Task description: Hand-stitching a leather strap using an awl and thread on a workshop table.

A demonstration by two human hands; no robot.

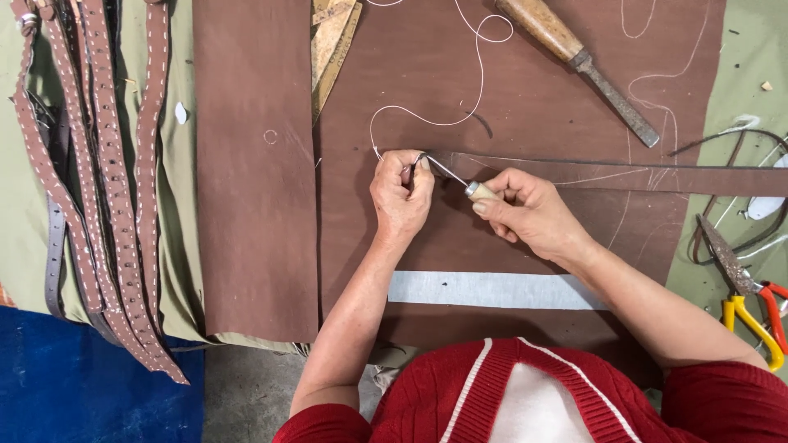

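Note:
My left hand (401, 195) pinches the near end of a long brown leather strap (624, 175) that runs off to the right across a brown leather sheet (525, 98). My right hand (525, 212) grips the pale wooden handle of a small awl (456, 178); its metal tip meets the strap end right at my left fingertips. A white thread (460, 90) curls away from that same spot toward the top of the view.
Several stitched brown belts (107, 189) hang at the left beside a second leather sheet (254, 164). A wooden-handled chisel (579, 61) lies at the upper right. Shears with red and yellow handles (751, 299) lie at the right edge. A grey strip (492, 290) lies near me.

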